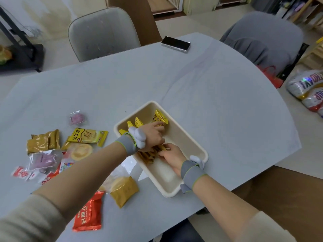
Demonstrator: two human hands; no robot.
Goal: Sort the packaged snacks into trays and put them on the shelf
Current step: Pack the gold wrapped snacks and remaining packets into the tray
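A cream rectangular tray [190,142] lies on the grey table, holding yellow snack packets [160,117] standing at its far end and golden-brown packets [148,155] in its middle. My left hand [154,135] reaches into the tray, fingers curled on the yellow packets. My right hand [172,155] is inside the tray too, gripping the golden-brown packets. Loose snacks lie left of the tray: a yellow packet [87,136], brown packets [43,141], purple ones [76,117], a round cake packet [81,151], a gold packet [124,190] and a red packet [88,213].
A black phone [175,43] lies at the table's far edge. Two grey chairs [101,32] stand behind the table. A shiny foil bag [307,89] lies on the floor at right, near a red bag [270,75].
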